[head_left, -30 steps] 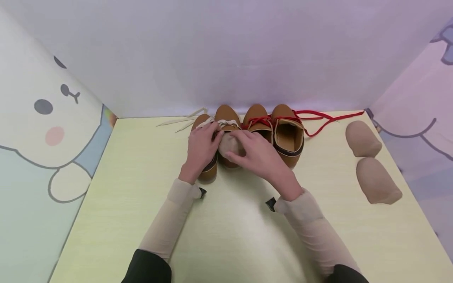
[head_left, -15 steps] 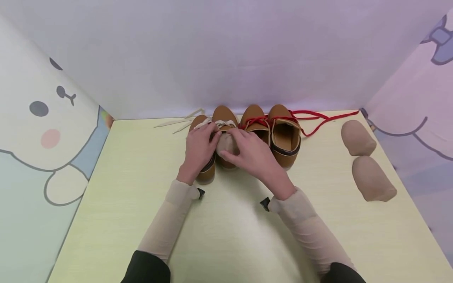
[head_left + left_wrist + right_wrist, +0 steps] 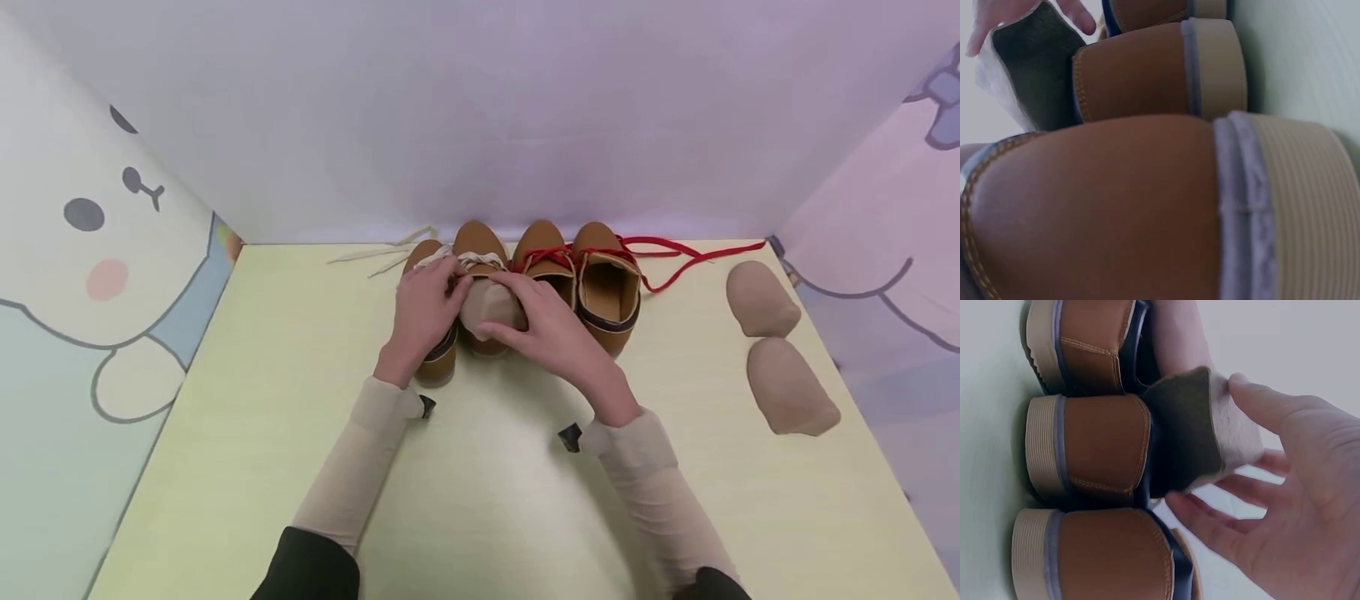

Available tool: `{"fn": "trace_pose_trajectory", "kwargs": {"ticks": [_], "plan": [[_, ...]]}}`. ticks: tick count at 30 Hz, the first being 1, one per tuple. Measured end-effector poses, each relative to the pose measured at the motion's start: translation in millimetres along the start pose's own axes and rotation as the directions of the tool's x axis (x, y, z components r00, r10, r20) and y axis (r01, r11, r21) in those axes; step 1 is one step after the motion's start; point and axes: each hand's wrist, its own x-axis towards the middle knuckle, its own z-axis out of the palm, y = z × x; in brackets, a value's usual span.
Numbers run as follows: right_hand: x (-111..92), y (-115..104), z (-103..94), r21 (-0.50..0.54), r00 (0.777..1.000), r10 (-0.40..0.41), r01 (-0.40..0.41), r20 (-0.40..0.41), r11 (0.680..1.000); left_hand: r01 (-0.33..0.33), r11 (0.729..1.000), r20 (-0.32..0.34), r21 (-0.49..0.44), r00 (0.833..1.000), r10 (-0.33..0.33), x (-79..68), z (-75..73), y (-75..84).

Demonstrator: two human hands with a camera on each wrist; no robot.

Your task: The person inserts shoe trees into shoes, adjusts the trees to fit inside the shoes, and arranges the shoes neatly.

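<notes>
A big plain wall (image 3: 495, 117) stands at the back, and a cartoon face is on the left wall (image 3: 82, 275). The pale bench (image 3: 240, 467) comes next. A person's arms reach over it in light sleeves (image 3: 352, 475), with dark cloth (image 3: 311, 567) higher up. Four brown shoes stand in a row by the wall, toes pointing at it. From the left they are the first shoe (image 3: 437, 367), the second shoe (image 3: 477, 237), the third shoe (image 3: 542, 240) and the fourth shoe (image 3: 607, 292).

The left hand (image 3: 423, 307) is over the first shoe, with its fingertips near the front of the second shoe's opening. They are partly hidden, so it is hard to tell if it holds anything. The right hand (image 3: 553, 332) grips a tan pad (image 3: 483, 307), thumb on one side and fingers on the other. That pad sticks up at the second shoe's opening; how deep it goes is hidden.

Two more tan pads (image 3: 792, 387) lie close together on the bench, far to the right. White laces (image 3: 480, 260) are on the left two shoes and red laces (image 3: 678, 244) on the right two. Loose lace ends lie on the bench at both sides. A little black bit (image 3: 570, 437) is at each wrist.
</notes>
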Motion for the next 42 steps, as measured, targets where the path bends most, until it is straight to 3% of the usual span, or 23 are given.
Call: {"fn": "trace_pose_trajectory", "kwargs": {"ticks": [5,11,17,22,28,32,36,42], "plan": [[-4.9,12.2,0.0,0.076,0.999,-0.035,0.037,-0.022,0.996,-0.003,1.0,0.035,-0.029,0.999,0.004,0.5,0.4,0.4],[-5.7,12.8,2.3,0.077,0.997,-0.051,0.055,-0.049,0.996,-0.001,0.999,0.038,-0.036,0.999,0.002,-0.1,-1.1,-0.8],[-5.0,11.1,4.8,0.075,0.997,-0.051,0.056,-0.065,0.996,0.001,0.999,0.147,-0.05,0.989,0.006,0.2,-10.6,-3.8],[-4.4,11.0,6.1,0.08,0.993,-0.077,0.084,-0.087,0.993,-0.018,0.994,0.275,-0.106,0.96,0.047,-0.6,-25.3,-5.5],[-3.4,9.6,9.5,0.053,0.989,-0.09,0.097,-0.114,0.994,-0.016,0.99,0.441,-0.139,0.894,0.076,-3.1,-40.3,-5.8],[-3.6,7.2,11.7,0.022,0.991,-0.065,0.068,-0.121,0.997,-0.036,0.99,0.489,-0.137,0.866,0.099,-3.9,-45.8,-6.8],[-2.2,6.2,13.5,0.002,0.991,-0.053,0.053,-0.124,0.999,-0.049,0.988,0.501,-0.146,0.858,0.117,-4.5,-47.1,-9.0],[1.6,5.7,10.2,-0.016,0.995,-0.048,0.046,-0.087,0.999,-0.027,0.987,0.498,-0.156,0.861,0.102,-4.6,-46.1,-9.9]]}}
